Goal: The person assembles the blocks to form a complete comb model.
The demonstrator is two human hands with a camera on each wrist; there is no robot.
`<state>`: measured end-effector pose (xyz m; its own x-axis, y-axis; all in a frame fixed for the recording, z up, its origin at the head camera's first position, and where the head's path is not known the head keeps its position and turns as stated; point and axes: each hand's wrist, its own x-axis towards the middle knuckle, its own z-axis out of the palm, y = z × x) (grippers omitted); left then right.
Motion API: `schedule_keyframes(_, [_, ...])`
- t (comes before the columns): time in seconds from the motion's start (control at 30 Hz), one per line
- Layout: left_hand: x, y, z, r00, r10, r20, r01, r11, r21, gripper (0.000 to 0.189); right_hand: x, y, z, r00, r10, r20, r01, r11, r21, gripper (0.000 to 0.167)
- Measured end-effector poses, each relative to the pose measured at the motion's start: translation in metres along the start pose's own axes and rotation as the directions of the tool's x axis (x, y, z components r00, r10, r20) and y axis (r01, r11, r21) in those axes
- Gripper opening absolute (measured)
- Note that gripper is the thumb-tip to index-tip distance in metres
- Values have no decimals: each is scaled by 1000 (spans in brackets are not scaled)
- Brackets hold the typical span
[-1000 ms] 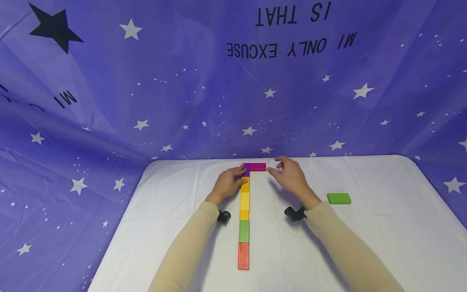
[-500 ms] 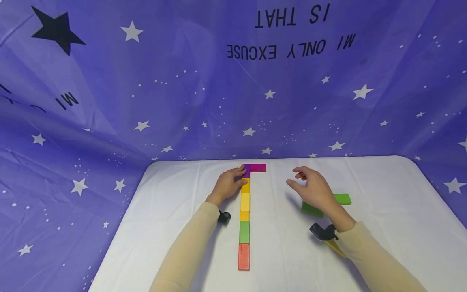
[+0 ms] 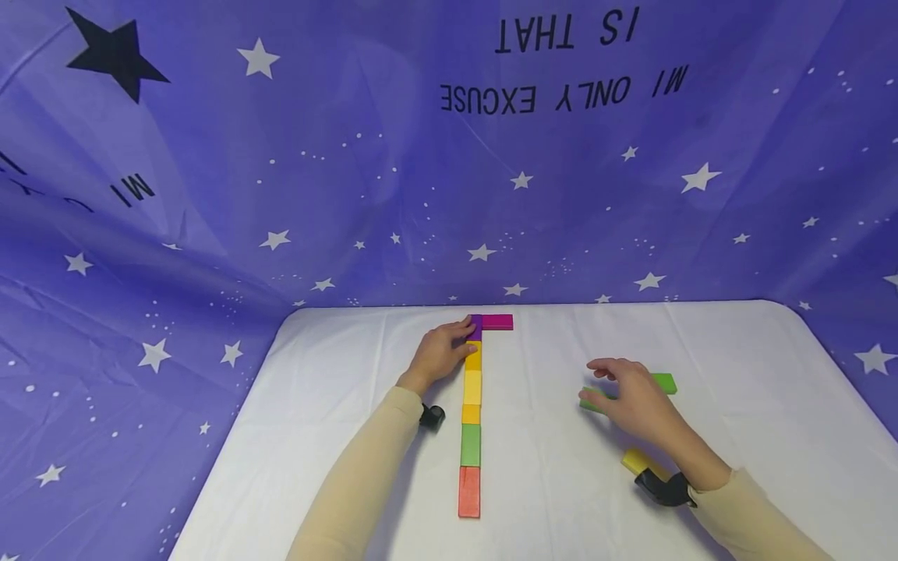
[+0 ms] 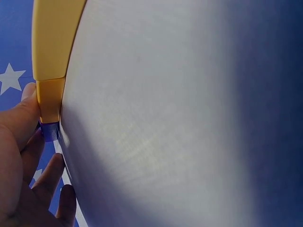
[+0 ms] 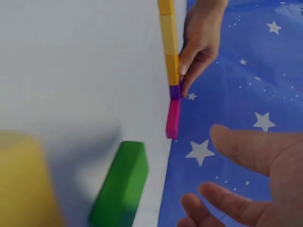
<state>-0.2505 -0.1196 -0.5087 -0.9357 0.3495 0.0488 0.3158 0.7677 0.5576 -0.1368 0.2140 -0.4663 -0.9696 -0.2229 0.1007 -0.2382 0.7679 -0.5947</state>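
Note:
My left hand (image 3: 438,352) is at the far end of a straight row of blocks, its thumb and fingertips touching the side of the purple block (image 3: 475,327) and the orange block (image 3: 474,357). A magenta block (image 3: 497,322) lies crosswise, end against the purple one. My right hand (image 3: 634,399) is over the table on the right, thumb and fingers apart, nothing held. Partly hidden beneath it is a green block (image 3: 592,400), also in the right wrist view as a dark green block (image 5: 120,182). A yellow block (image 3: 641,461) lies by the right wrist.
The row runs toward me through a pale yellow block (image 3: 473,387), a small orange block (image 3: 471,414), a light green block (image 3: 471,445) and a red block (image 3: 469,492). Another green block (image 3: 663,383) lies behind my right hand. The white-covered table (image 3: 323,374) meets a starry purple cloth (image 3: 393,195).
My right hand has moved away from the magenta block, rightward and nearer to me, over the green block. The left hand and the row have stayed in place.

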Motion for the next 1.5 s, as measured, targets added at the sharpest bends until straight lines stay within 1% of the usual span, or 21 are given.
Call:
schedule_keyframes(0.23, [1, 0, 0, 1000, 9, -2, -9, 1000, -7, 48, -11, 14, 0, 999, 3, 37, 0, 997, -73, 51])
schedule_keyframes(0.43, [0, -1, -1, 1000, 16, -1, -16, 1000, -5, 47, -15, 18, 2, 997, 8, 81, 4, 990, -143, 49])
schedule_keyframes(0.57, [0, -2, 0, 1000, 20, -9, -20, 1000, -10, 47, -16, 20, 5, 998, -16, 65, 28, 981, -191, 41])
schedule_keyframes(0.7, [0, -1, 1, 1000, 19, -7, -19, 1000, -16, 48, -14, 20, 8, 998, -45, 50, 54, 975, -214, 36])
schedule_keyframes(0.87, [-1, 1, 0, 1000, 10, 0, -10, 1000, -19, 48, -10, 18, 10, 995, -85, 48, 94, 972, -213, 33])
schedule_keyframes(1.0, [-1, 0, -1, 1000, 20, -8, -20, 1000, -10, 48, -4, 16, 13, 993, -105, 55, 114, 971, -209, 34])
schedule_keyframes(1.1, [-1, -1, 1, 999, 36, -13, -36, 999, 1, 48, -3, 15, 14, 995, -82, 57, 91, 977, -193, 35])
schedule_keyframes(1.17, [-1, -1, 1, 999, 44, -14, -44, 999, 4, 48, -3, 14, 14, 998, -44, 51, 52, 983, -176, 39])
schedule_keyframes(1.23, [-1, -1, 1, 999, 49, -15, -49, 999, 1, 48, -5, 11, 14, 999, 0, 40, 7, 985, -174, 47])
schedule_keyframes(1.37, [-2, 0, -1, 999, 49, -13, -49, 999, -4, 47, -9, 3, 15, 997, 74, 27, -67, 977, -202, 65])
schedule_keyframes(1.5, [-2, 1, -2, 999, 45, -8, -45, 999, 2, 47, -12, -4, 20, 995, 99, 14, -93, 968, -234, 74])
